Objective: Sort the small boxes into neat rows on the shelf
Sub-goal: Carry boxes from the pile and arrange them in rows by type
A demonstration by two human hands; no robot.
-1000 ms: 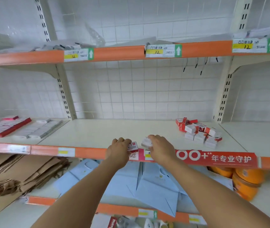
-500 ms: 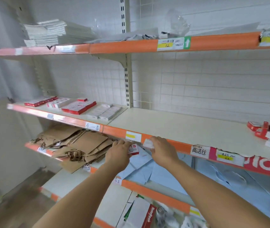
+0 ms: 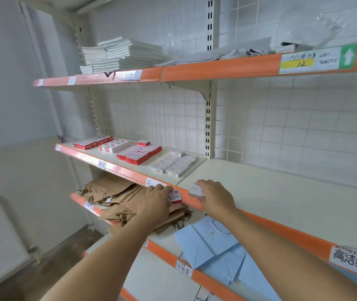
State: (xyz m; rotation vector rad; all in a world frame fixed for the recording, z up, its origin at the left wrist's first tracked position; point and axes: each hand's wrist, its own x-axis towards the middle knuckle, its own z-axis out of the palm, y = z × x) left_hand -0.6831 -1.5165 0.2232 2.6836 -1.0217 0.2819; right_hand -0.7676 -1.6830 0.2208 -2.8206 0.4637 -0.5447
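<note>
Gripping small boxes, left hand (image 3: 154, 202), right hand (image 3: 214, 197), seemingly

**Orange edges, white tile, red and white boxes**

The shelf (image 3: 281, 205) boards are cream with orange front strips. The wall tiles (image 3: 281, 127) behind form a white grid. Rows of small boxes (image 3: 138, 153) are red and white; another block of boxes (image 3: 174, 164) is plain white. The box in the left hand (image 3: 175, 196) is white with a red patch. Paper bags (image 3: 116, 198) are brown; folded bags (image 3: 216, 246) are pale blue. A price label (image 3: 316, 60) is white, yellow and green.
</note>
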